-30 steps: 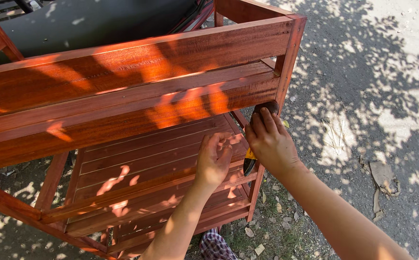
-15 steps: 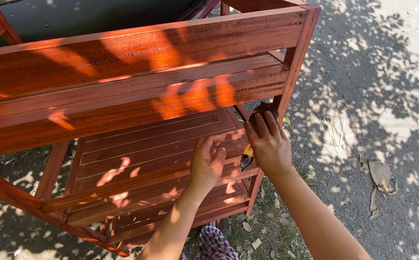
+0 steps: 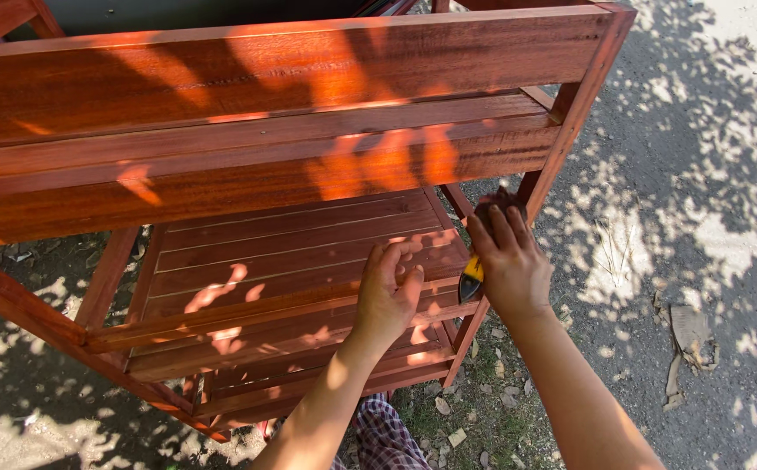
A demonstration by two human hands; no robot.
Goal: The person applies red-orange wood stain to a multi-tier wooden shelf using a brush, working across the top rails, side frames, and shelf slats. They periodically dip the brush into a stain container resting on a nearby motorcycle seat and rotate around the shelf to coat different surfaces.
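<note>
Gripping yellow-handled tool (image 3: 472, 278) between hands (image 3: 448, 283)

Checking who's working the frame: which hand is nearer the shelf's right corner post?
Right. The right hand grips a yellow-handled tool against the corner post; the left hand rests further in, on the slatted shelf.

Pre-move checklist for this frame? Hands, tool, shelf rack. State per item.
1. Right hand gripping the yellow-and-black tool: ok, fingers wrapped over it.
2. Tool tip placement on the corner post: cannot tell, hand covers it.
3. Left hand on the lower slatted shelf: ok, at its front edge, holding nothing.
4. Wooden rack standing steady: cannot tell; feet mostly out of view.
5. Ground by the post: ok, only leaves and debris.
</note>
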